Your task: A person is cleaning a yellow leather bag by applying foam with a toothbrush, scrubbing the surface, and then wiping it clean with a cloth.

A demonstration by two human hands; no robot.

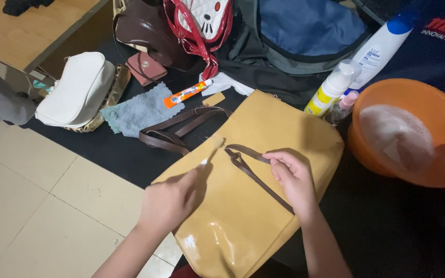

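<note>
We are brushing the tan handbag (243, 206), lying on the dark surface (387, 226), with a small brush (209, 154) gripped in our closed left hand (168, 203); our right hand (294, 177), fingers curled, is pinning the brown strap (256, 177). Short, light strokes are working best.

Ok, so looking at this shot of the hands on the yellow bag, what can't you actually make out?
All in the head view:
- The left hand covers most of the small tool it holds on the yellow bag; only a pale tip shows.
- The orange basin: the right edge cuts it off, and its whitish contents are blurred.
- The white bottle: its top leaves the frame.
- The bag's lower corner is cut off by the bottom edge.
</note>
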